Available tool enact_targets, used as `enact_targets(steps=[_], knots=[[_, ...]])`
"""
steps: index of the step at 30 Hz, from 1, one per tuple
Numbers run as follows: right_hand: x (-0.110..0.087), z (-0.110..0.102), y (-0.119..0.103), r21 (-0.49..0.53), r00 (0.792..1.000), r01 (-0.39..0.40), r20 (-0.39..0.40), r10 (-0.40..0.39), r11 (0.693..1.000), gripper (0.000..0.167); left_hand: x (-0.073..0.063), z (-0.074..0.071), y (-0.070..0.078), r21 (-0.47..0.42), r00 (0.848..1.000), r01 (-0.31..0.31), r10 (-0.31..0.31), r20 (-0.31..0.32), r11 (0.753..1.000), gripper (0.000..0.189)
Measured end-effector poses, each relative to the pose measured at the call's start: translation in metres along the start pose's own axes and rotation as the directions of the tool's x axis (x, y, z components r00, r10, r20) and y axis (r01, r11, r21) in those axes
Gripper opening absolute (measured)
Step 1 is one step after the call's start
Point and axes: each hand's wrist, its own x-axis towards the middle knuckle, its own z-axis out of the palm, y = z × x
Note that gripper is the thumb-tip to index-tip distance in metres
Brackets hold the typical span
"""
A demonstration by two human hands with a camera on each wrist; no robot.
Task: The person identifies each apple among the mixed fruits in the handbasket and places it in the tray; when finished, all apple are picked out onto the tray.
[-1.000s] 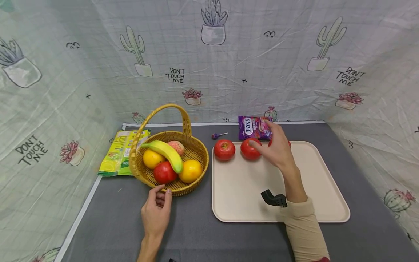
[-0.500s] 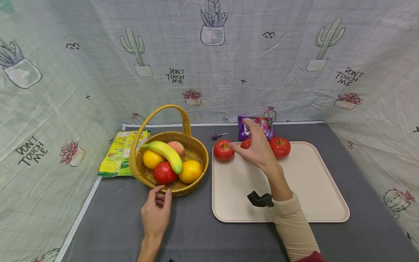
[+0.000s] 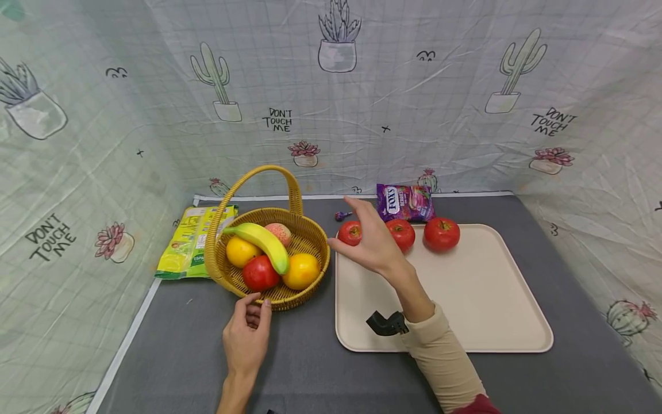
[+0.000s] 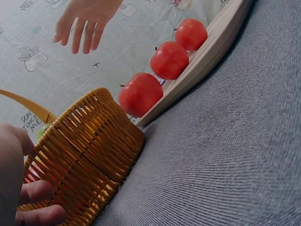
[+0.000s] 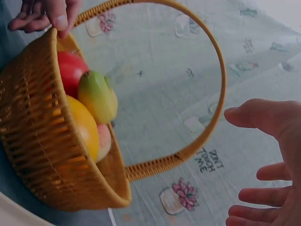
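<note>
We list one wicker basket [image 3: 297, 297] of fruit [image 3: 261, 273], left of the tray [image 3: 496, 299], judged stiff and fairly light, best lifted by its arched handle [image 3: 270, 167]; left hand [image 3: 245, 336] pinching its near rim, right hand [image 3: 376, 241] empty, widely spread.

place: screened-off setup, honestly can't tell if home or lab
curtain [image 3: 388, 161]: cactus print on three sides, DON'T TOUCH ME doodles [image 3: 279, 119]
tabletop [image 3: 305, 368]: grey, fabric-looking, white edging [image 3: 122, 345]
</note>
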Motion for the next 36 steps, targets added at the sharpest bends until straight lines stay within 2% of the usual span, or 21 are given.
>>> enact_targets(steps=[5, 11, 18, 36], knots=[[0.002, 0.011, -0.013, 0.004, 0.998, 0.017, 0.055, -0.018, 1.0, 0.088, 0.0, 0.0, 0.0, 0.001, 1.0, 0.006, -0.006, 0.0, 1.0, 0.022], [0.007, 0.025, -0.025, 0.005, 0.993, 0.083, 0.085, -0.083, 0.997, 0.086, 0.0, -0.001, 0.0, -0.001, 1.0, 0.001, -0.001, -0.003, 1.0, 0.021], [0.014, 0.043, -0.031, 0.02, 0.985, 0.117, 0.123, -0.118, 0.993, 0.084, 0.0, -0.001, 0.001, -0.003, 1.0, -0.01, 0.01, -0.005, 1.0, 0.021], [0.029, 0.087, -0.029, -0.011, 0.956, 0.103, 0.278, -0.096, 0.995, 0.083, 0.001, -0.001, 0.001, 0.004, 1.0, -0.001, 0.001, 0.001, 1.0, 0.021]])
